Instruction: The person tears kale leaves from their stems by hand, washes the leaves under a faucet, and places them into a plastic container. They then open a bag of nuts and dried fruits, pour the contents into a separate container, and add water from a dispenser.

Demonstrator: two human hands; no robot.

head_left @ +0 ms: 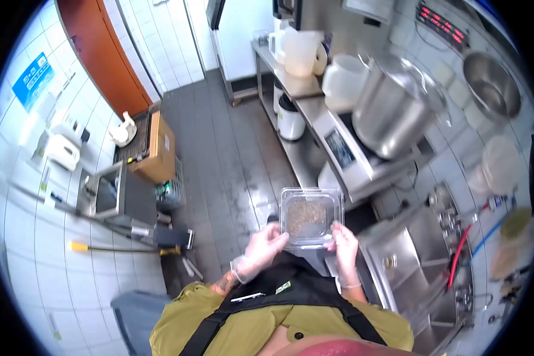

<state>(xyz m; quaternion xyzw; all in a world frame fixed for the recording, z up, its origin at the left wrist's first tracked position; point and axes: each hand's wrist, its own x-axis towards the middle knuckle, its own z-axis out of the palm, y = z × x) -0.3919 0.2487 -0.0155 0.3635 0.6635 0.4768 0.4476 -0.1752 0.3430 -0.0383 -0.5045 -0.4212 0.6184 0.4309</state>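
Observation:
Both my gloved hands hold a clear square plastic container in front of my body. It has a layer of brown granular stuff on its bottom. My left hand grips its near left corner. The near right corner sits in my right hand. The container is level, above the dark tiled floor and just left of the steel counter's edge.
A steel counter runs along the right with a large steel pot on an induction cooker, white jugs and a sink. A cardboard box and mop sink stand at the left wall.

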